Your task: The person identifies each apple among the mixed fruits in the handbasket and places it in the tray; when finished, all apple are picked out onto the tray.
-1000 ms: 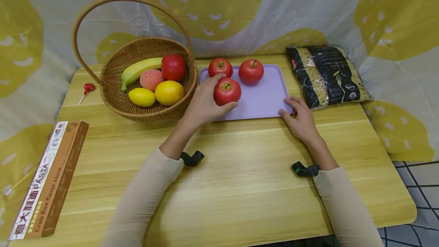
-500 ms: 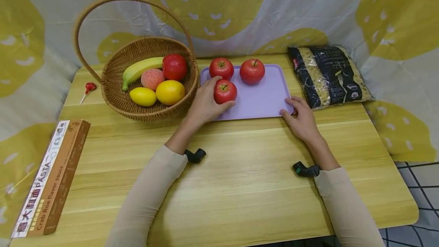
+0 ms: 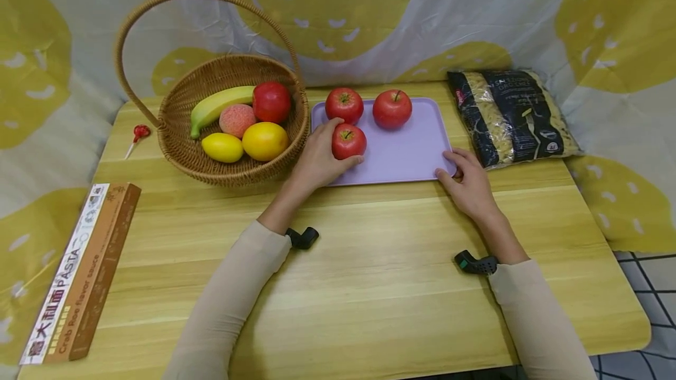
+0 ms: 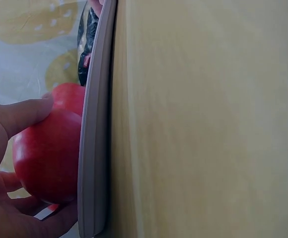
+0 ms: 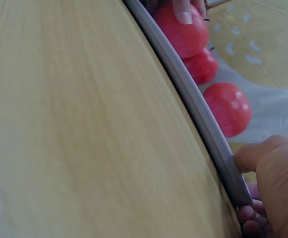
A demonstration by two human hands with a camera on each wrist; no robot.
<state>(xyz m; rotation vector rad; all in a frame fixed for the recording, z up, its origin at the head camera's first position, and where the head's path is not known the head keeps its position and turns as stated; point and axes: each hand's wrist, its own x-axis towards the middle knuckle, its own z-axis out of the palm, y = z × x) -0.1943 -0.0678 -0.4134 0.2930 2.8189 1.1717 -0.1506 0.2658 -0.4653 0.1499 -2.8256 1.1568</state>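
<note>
My left hand (image 3: pixel 320 157) grips a red apple (image 3: pixel 349 142) at the front left of the lilac tray (image 3: pixel 409 154), thumb on its near side and fingers round its left. In the left wrist view that apple (image 4: pixel 49 156) sits right at the tray's surface. Two more red apples stand on the tray behind it, one at the back left (image 3: pixel 344 104) and one at the back middle (image 3: pixel 392 109). With thumb and fingers, my right hand (image 3: pixel 467 186) pinches the tray's front right corner; the right wrist view shows the thumb (image 5: pixel 258 154) against the rim (image 5: pixel 218 153).
Left of the tray stands a wicker basket (image 3: pixel 179 160) with a tall handle, holding a banana (image 3: pixel 219 107) and other fruit. A pasta bag (image 3: pixel 514 116) lies to the right. A lollipop (image 3: pixel 140 132) and a long pasta box (image 3: pixel 87 268) lie on the left.
The apple in my left hand has come down onto the front left of the tray. My right hand keeps its hold on the tray corner.
</note>
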